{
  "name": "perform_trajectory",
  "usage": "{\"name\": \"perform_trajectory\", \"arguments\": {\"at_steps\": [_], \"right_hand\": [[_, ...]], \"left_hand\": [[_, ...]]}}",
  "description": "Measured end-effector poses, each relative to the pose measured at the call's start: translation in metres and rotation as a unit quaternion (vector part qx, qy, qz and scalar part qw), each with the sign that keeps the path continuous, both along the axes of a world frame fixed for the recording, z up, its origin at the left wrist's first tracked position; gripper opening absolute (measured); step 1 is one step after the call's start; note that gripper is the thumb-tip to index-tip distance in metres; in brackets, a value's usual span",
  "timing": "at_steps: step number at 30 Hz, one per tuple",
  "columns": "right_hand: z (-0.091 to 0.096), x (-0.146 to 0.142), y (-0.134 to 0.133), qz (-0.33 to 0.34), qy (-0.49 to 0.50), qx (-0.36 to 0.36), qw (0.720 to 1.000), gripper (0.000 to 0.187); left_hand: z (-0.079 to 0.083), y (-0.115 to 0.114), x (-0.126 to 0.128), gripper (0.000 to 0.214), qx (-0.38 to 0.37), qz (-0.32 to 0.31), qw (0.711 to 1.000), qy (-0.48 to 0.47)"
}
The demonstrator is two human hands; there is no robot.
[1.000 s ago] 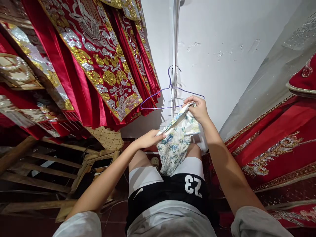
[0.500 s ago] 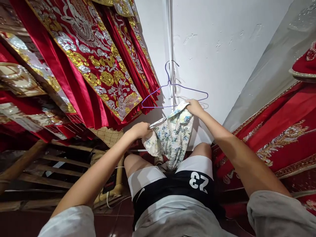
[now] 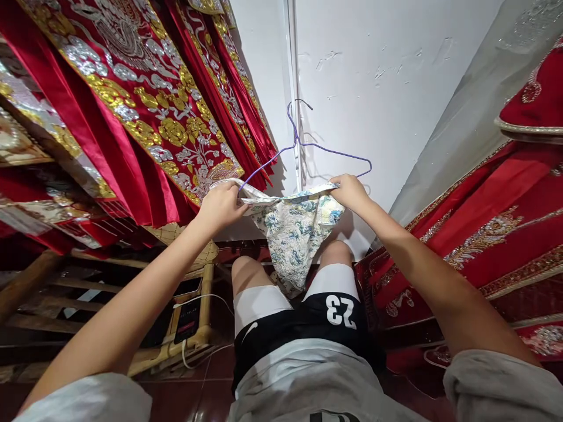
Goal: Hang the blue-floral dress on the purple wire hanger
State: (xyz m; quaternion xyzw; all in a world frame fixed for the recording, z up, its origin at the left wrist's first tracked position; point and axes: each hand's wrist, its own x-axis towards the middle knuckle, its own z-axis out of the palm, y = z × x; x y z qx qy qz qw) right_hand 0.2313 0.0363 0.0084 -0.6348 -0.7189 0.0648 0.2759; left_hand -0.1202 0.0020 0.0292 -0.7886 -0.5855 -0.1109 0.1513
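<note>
A white floral garment (image 3: 292, 234) with blue and yellow-green print is stretched by its top edge between my two hands and hangs down over my knees. My left hand (image 3: 222, 205) is closed on its left end, thumb on top. At the right end, my right hand (image 3: 349, 190) pinches the edge. A purple wire hanger (image 3: 334, 149) hangs by the wall just beyond. Its left arm reaches down to the garment beside my left hand, and its lower bar is hidden behind the cloth. Whether the hanger's end is inside the garment I cannot tell.
Red embroidered garments (image 3: 176, 123) hang on the left, and red beaded cloth (image 3: 484, 234) is on the right. A white wall with a vertical pole (image 3: 291, 70) stands ahead. On a bamboo rack (image 3: 204, 299) at lower left lies a phone (image 3: 187, 319) with a white cable.
My left hand has moved up and left, drawing the garment's top edge wider and raising it over the hanger's lower bar. The right hand stays near the hanger's right end. The view has shifted slightly.
</note>
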Motion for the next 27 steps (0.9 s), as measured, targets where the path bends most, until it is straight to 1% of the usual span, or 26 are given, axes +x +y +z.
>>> {"name": "perform_trajectory", "arguments": {"at_steps": [2, 3, 5, 7, 9, 13, 16, 19, 21, 23, 25, 27], "right_hand": [[0.006, -0.002, -0.001, -0.02, -0.04, -0.014, 0.999, 0.027], [0.009, -0.004, -0.001, -0.025, -0.052, -0.02, 0.998, 0.027], [0.013, -0.006, 0.0, -0.029, -0.065, -0.024, 0.997, 0.028], [0.014, -0.008, 0.0, -0.032, -0.071, -0.02, 0.997, 0.029], [0.013, -0.008, -0.001, -0.03, -0.074, -0.019, 0.997, 0.032], [0.01, -0.007, -0.002, -0.026, -0.074, -0.012, 0.997, 0.035], [0.008, -0.004, 0.0, -0.018, -0.047, 0.0, 0.999, 0.034], [0.004, -0.001, 0.0, 0.021, -0.005, 0.01, 1.0, 0.026], [0.002, -0.001, -0.002, 0.046, 0.027, 0.009, 0.999, 0.022], [0.0, -0.004, -0.008, 0.083, 0.061, -0.006, 0.995, 0.021], [-0.001, -0.008, -0.015, 0.137, 0.083, -0.019, 0.987, 0.021], [0.001, -0.01, -0.022, 0.176, 0.084, -0.016, 0.981, 0.02]], "left_hand": [[0.006, -0.012, 0.001, 0.032, -0.026, 0.037, 0.998, 0.049], [0.01, -0.016, 0.001, 0.034, -0.039, 0.039, 0.996, 0.064], [0.021, -0.022, -0.002, 0.035, -0.05, 0.015, 0.996, 0.07], [0.031, -0.026, -0.006, 0.035, -0.057, -0.029, 0.996, 0.062], [0.037, -0.029, -0.011, 0.037, -0.077, -0.061, 0.993, 0.062], [0.037, -0.032, -0.02, 0.045, -0.115, -0.073, 0.987, 0.088], [0.037, -0.03, -0.025, 0.048, -0.117, -0.107, 0.983, 0.093], [0.045, -0.022, -0.025, 0.049, -0.08, -0.123, 0.987, 0.071], [0.052, -0.012, -0.02, 0.05, -0.045, -0.106, 0.992, 0.046], [0.058, 0.003, -0.01, 0.049, -0.018, -0.069, 0.997, 0.009], [0.06, 0.021, 0.002, 0.045, -0.022, -0.047, 0.998, -0.038], [0.056, 0.039, 0.015, 0.039, -0.056, -0.043, 0.993, -0.092]]}}
